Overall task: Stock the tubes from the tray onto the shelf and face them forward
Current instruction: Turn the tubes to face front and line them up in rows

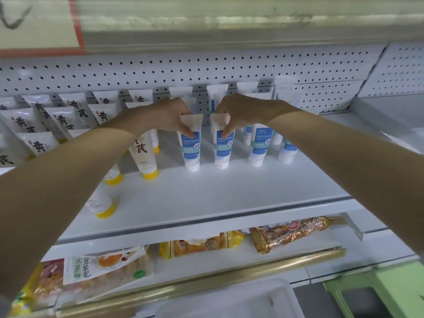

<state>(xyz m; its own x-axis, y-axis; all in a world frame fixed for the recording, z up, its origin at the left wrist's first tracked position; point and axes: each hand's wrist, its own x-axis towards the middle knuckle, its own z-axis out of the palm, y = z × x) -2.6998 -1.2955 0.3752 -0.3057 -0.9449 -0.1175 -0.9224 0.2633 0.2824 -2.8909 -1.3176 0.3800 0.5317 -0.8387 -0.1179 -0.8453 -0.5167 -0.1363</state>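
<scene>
Hands work side by side at the centre of the frame, close together but not touching. The left hand [171,115] pinches the flat crimped top of a white-and-blue plastic tube [191,148]. The right hand [239,111] pinches the top of a second white-and-blue plastic tube [222,149] just beside it. Both tubes stand upright, cap down, on the white metal shelf [206,198], with their blue printed labels toward the camera. More tubes of the same kind [258,145] stand to the right and behind, in front of the white perforated back panel [206,70]. Cream tubes with yellow caps [144,157] fill the left of the shelf. A translucent white plastic tray [229,301] lies at the bottom edge of the frame; its contents cannot be made out. Packaged snacks [289,232] occupy the lower shelf [229,260].
</scene>
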